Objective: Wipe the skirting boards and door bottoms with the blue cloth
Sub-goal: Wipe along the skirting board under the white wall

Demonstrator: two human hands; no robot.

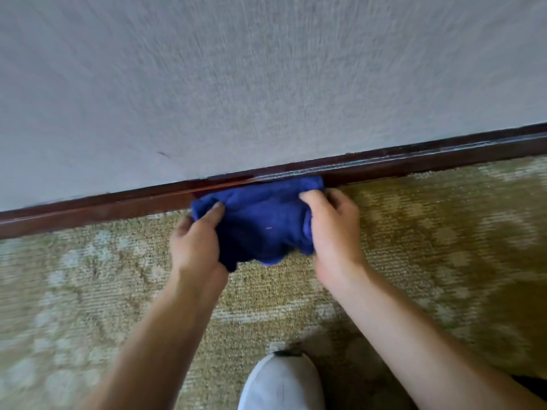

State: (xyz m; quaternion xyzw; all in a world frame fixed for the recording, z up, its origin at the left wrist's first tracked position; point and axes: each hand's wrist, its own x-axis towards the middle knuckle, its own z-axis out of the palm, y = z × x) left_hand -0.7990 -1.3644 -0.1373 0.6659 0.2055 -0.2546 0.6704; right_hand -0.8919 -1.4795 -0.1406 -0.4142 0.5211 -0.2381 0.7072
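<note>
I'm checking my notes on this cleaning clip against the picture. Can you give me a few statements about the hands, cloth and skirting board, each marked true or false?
1. Both the left hand and the right hand hold the blue cloth. True.
2. The cloth lies flat on the carpet, away from the wall. False: its top edge is against the skirting board.
3. The skirting board is white. False: it is dark reddish brown.
4. A white shoe shows at the bottom edge. True.
</note>
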